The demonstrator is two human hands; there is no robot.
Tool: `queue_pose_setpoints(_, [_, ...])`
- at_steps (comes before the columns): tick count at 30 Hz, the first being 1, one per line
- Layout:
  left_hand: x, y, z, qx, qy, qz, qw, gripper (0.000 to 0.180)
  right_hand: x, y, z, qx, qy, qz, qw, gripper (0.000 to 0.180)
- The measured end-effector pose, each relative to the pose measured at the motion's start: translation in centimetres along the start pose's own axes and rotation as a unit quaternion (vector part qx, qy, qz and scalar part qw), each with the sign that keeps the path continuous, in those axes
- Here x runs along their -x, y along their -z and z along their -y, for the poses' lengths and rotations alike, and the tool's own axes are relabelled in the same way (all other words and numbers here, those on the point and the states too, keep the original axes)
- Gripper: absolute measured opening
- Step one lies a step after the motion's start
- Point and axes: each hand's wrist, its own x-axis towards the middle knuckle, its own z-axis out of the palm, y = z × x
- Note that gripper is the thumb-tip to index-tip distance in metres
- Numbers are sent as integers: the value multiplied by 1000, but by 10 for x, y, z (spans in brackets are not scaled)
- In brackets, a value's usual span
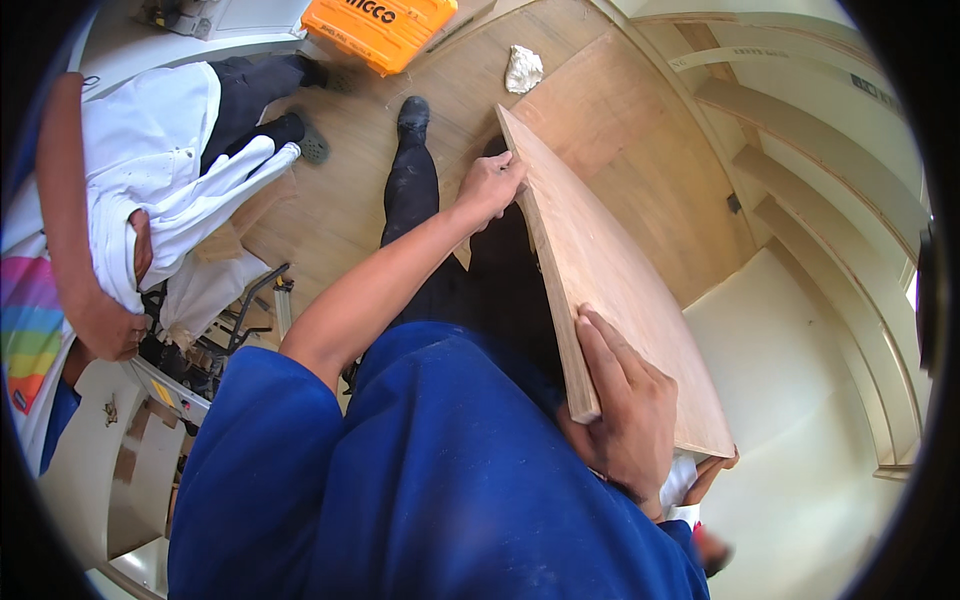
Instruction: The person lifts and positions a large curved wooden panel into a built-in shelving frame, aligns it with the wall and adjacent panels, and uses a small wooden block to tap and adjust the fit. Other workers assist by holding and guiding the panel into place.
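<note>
I hold a rectangular plywood board (615,270) tilted in front of my body. My left hand (490,185) grips its far left edge near the top corner, arm stretched out. My right hand (625,400) clasps the near corner, fingers laid flat on the board's face. My blue shirt fills the lower frame, and my dark trouser leg and shoe (412,115) show below the board.
A plywood floor (600,100) lies below, with a crumpled white rag (522,68) and an orange tool case (380,30). Another person in white (150,170) stands at the left beside a table saw (200,350). Curved white shelving (830,160) rises at the right.
</note>
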Motion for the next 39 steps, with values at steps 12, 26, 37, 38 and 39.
queue_pose_setpoints(12, [-112, -13, 70, -69, -52, -21, 996, 62, -7, -10, 8, 13, -32, -65, 997, 64])
queue_pose_setpoints(26, [-254, -22, 107, 0, 25, -24, 999, 31, -11, -22, 17, 47, -65, -119, 990, 34])
queue_pose_setpoints(37, [-380, -32, 172, -37, 3, -43, 998, 44, -34, 21, -27, -27, 32, 95, 995, 54])
queue_pose_setpoints(38, [-390, -34, 180, -38, 11, -45, 998, 46, -41, 13, -31, -21, 27, 88, 996, 54])
queue_pose_setpoints(39, [-396, -34, 180, -44, 16, -42, 998, 47, -53, 0, -36, -22, 18, 71, 997, 54])
